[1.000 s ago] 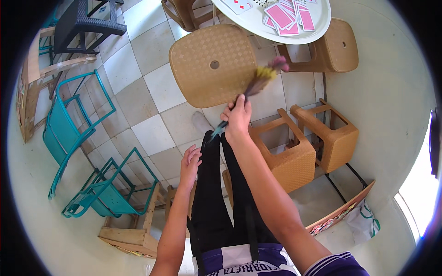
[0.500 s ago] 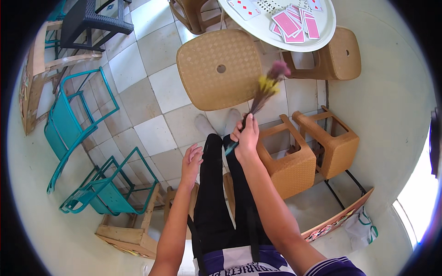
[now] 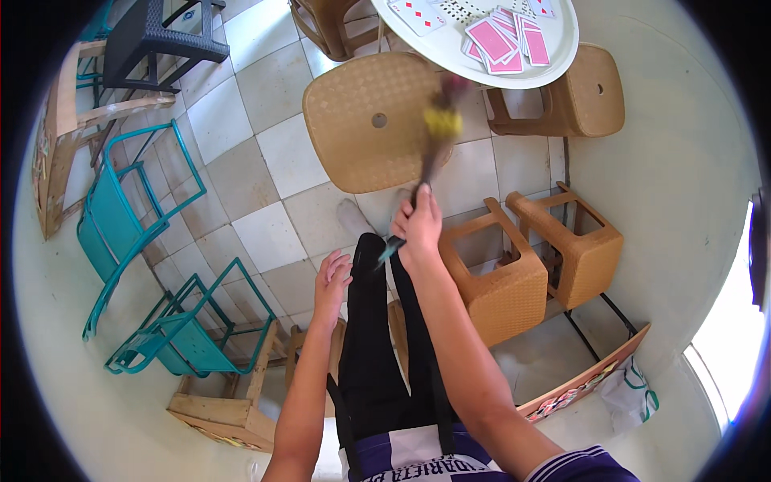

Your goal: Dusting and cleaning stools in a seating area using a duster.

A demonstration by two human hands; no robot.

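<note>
My right hand (image 3: pixel 419 225) is wrapped round the dark handle of a feather duster (image 3: pixel 434 149). Its brown, yellow and dark pink head points away from me, blurred by motion, over the right part of a tan plastic stool (image 3: pixel 361 104). I cannot tell whether the head touches the seat. The handle's greenish end sticks out below my fist, above my knees. To the left of my legs, my left hand (image 3: pixel 332 277) hangs in the air with its fingers apart and loosely curled, holding nothing.
A round white table (image 3: pixel 554 68) carries pink-backed playing cards (image 3: pixel 494 40) at the far side. Tan stools (image 3: pixel 502 297) lie tipped over on the right. Teal metal chair frames (image 3: pixel 120 233) and a black stool (image 3: pixel 161 44) are on the left. A white bag (image 3: pixel 626 398) sits by the right wall.
My right hand has swung the feather duster to the left, and its head now points more straight ahead. My left hand stays nearly in place.
</note>
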